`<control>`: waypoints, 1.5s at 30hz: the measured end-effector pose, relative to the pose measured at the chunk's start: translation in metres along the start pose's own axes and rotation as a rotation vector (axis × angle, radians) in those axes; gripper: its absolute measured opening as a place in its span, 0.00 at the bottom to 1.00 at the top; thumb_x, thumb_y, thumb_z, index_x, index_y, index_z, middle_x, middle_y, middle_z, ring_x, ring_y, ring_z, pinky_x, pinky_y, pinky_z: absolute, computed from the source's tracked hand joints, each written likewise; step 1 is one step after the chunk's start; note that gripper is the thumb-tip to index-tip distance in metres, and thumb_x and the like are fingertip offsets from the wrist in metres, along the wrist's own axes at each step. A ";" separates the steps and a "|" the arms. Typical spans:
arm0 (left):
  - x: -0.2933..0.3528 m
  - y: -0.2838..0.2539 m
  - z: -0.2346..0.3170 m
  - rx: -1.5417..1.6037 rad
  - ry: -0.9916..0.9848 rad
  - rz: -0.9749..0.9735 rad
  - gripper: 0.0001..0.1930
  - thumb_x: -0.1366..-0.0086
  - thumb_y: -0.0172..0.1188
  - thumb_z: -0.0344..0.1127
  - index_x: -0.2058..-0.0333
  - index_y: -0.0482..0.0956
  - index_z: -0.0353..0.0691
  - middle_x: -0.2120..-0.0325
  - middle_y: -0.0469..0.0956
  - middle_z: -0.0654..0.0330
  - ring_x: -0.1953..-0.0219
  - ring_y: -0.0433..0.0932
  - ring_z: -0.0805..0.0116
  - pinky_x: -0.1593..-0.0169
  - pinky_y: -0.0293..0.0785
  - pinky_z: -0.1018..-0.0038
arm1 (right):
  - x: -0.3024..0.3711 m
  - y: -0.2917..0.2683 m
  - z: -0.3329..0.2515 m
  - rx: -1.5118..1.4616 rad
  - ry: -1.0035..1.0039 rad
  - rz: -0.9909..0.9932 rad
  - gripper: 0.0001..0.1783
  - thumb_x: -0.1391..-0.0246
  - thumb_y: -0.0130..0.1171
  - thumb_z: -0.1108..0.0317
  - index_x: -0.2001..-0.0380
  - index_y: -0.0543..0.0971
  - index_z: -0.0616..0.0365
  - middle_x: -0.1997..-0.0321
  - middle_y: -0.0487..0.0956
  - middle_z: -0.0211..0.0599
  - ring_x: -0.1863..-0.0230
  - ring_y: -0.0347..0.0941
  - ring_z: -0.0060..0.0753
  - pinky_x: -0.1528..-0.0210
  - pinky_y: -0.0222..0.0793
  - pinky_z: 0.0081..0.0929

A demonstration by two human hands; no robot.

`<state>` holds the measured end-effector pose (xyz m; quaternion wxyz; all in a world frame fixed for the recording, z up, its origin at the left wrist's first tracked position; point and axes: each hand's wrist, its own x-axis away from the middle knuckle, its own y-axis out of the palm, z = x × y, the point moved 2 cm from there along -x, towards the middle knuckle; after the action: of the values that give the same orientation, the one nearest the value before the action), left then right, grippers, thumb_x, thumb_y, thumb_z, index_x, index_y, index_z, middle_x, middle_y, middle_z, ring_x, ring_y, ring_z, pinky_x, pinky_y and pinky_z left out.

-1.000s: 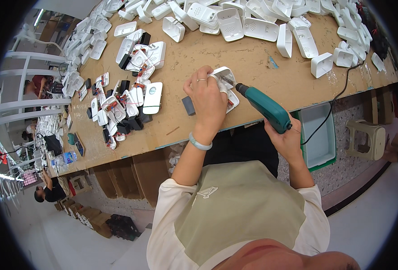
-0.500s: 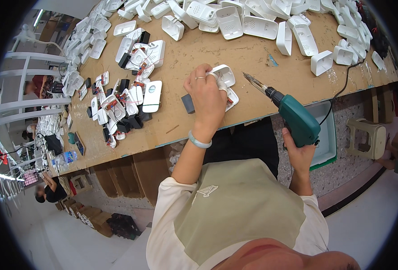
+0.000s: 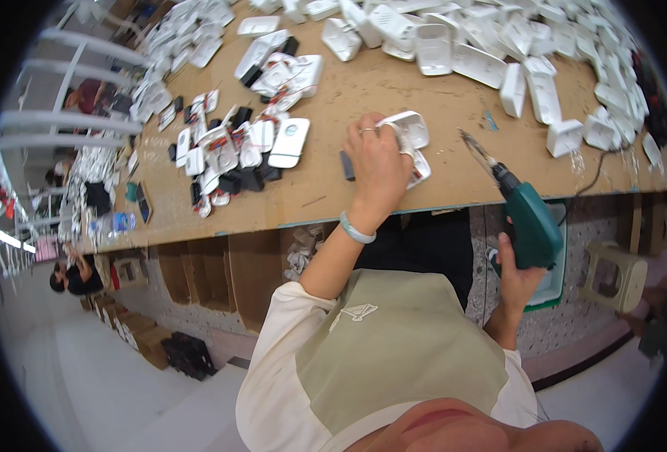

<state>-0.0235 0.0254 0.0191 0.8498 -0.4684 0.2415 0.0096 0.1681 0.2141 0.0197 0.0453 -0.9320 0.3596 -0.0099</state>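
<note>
My left hand [image 3: 378,160] is closed on an open white plastic housing [image 3: 410,126] that rests on the table, fingers curled at its left side. A second white shell part [image 3: 421,170] shows just below it, nearer the table edge. What the fingertips pinch inside is hidden. A small dark grey block [image 3: 347,166] lies left of this hand. My right hand [image 3: 517,277] grips the handle of a green soldering gun [image 3: 535,226]. Its metal tip points up and left over the table, apart from the housing.
White casings [image 3: 434,50] pile along the far side. Left lies a cluster of white shells with wires and black blocks [image 3: 252,178]. The gun's cord [image 3: 595,177] runs right. Below the edge stand a green-rimmed bin [image 3: 550,290], a beige stool [image 3: 613,275] and cardboard boxes [image 3: 254,275].
The whole view has shifted, so the table things sit farther right in the picture. The soldering gun's tip has drawn away to the right from the housing. My left hand keeps its grip.
</note>
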 end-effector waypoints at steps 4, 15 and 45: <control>0.014 -0.039 -0.029 0.249 -0.057 0.079 0.08 0.48 0.67 0.26 0.68 0.80 0.33 0.57 0.76 0.48 0.56 0.77 0.52 0.52 0.73 0.63 | 0.000 0.000 -0.007 -0.041 -0.094 -0.025 0.18 0.45 0.64 0.80 0.51 0.78 0.64 0.58 0.82 0.35 0.77 0.68 0.15 0.77 0.63 0.14; 0.244 -0.141 -0.248 1.328 -0.870 0.350 0.16 0.32 0.53 0.27 0.48 0.77 0.31 0.57 0.83 0.56 0.56 0.83 0.63 0.51 0.80 0.68 | 0.003 0.021 -0.013 0.009 -0.063 -0.079 0.21 0.45 0.63 0.80 0.46 0.75 0.65 0.51 0.82 0.39 0.77 0.68 0.14 0.77 0.63 0.15; -0.141 -0.003 -0.127 -0.585 0.152 -0.248 0.20 0.48 0.67 0.32 0.57 0.75 0.29 0.61 0.79 0.46 0.55 0.75 0.45 0.52 0.69 0.58 | -0.005 0.022 -0.027 -0.040 -0.090 0.037 0.20 0.45 0.61 0.81 0.48 0.74 0.67 0.53 0.80 0.39 0.78 0.67 0.16 0.78 0.62 0.17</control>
<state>-0.1989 -0.0483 0.0239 0.6535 -0.7178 0.2325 -0.0599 0.1488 0.1993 0.0451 0.0428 -0.9254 0.3744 0.0400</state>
